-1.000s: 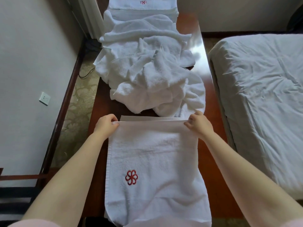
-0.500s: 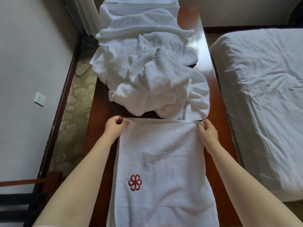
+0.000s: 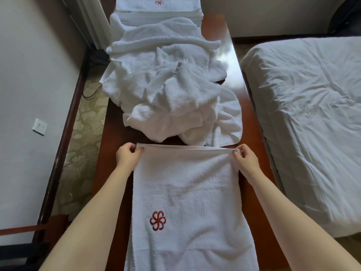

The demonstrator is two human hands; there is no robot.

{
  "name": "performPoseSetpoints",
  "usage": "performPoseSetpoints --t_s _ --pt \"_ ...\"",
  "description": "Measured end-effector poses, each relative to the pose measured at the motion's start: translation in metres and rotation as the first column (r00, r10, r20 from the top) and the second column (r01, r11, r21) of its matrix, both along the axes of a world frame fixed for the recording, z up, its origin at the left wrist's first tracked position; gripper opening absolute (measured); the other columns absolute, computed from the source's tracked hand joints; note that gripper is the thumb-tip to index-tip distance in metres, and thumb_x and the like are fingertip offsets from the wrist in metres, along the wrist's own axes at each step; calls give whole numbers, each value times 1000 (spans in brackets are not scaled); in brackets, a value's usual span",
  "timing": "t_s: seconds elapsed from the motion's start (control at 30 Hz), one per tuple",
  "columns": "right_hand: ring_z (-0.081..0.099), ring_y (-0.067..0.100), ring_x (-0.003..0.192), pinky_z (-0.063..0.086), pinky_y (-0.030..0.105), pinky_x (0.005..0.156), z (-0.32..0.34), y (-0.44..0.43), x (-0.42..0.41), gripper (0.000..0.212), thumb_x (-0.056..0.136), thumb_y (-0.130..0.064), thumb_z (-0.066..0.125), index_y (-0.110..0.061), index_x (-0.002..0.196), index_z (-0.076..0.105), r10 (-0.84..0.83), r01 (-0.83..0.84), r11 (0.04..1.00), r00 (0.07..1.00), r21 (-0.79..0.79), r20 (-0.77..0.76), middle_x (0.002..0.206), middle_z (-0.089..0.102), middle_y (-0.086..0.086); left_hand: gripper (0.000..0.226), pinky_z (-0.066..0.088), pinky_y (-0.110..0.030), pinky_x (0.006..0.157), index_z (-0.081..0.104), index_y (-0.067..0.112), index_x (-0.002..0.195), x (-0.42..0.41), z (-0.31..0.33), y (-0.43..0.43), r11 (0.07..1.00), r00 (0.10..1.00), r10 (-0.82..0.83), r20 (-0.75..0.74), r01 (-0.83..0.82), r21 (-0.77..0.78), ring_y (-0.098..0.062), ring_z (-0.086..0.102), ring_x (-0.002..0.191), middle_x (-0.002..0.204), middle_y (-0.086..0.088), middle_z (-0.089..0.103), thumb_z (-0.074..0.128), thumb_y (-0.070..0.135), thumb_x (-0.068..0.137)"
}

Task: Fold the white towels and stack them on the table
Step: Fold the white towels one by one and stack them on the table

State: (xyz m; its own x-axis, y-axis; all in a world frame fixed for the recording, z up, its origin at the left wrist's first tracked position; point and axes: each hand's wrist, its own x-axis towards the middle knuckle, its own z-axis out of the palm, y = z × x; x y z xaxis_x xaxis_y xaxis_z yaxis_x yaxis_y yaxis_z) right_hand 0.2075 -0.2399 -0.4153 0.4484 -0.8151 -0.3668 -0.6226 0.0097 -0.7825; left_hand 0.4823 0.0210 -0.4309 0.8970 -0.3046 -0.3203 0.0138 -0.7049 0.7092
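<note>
A white towel [image 3: 185, 182] lies flat down the lower middle of the frame, spread lengthwise on the dark red wooden table [image 3: 233, 55], its near end running off the bottom edge. The left hand [image 3: 128, 157] pinches the towel's far left corner, fingers curled over the hem, and the right hand [image 3: 245, 160] pinches the far right corner in the same way, so the far edge is drawn in a straight, doubled line between them. A red flower emblem [image 3: 157, 223] is stitched on the towel, lower left of its middle. Just beyond the held edge, in the centre of the frame, sits a rumpled heap of white towels [image 3: 168, 90], one of its ends lying flat on the wood and almost touching the hem near the right hand. At the top of the frame, past the heap, is a neat folded towel stack [image 3: 158, 5] showing the same red mark. A bed [image 3: 312, 114] with creased white sheets fills the right side, close beside the table. On the left, a white wall socket [image 3: 40, 126] is set low in the wall above patterned carpet [image 3: 86, 133].
</note>
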Motion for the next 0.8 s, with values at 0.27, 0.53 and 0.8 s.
performPoseSetpoints --t_s 0.27,0.53,0.8 --pt "36 11 58 26 29 56 31 -6 -7 37 80 -33 72 -11 64 47 246 -252 961 967 -118 -59 60 41 -3 26 39 -30 55 60 7 78 -8 32 6 990 997 73 22 -69 -123 -17 48 62 73 -5 57 61 31 88" --pt "30 8 53 25 22 52 62 2 -17 39 84 -25 72 -11 62 42 158 -136 969 983 -207 94 56 35 -5 27 40 -30 55 55 5 79 -25 54 7 976 979 149 140 -122 -182 -17 48 65 75 -5 56 58 28 93" --pt "41 11 57 33 20 54 101 23 -34 28 82 -17 74 -7 74 49 189 -127 933 969 -336 158 64 47 -2 26 42 -33 62 50 14 81 -51 91 26 939 973 192 132 -143 -313 -19 49 70 77 -2 53 54 36 93"
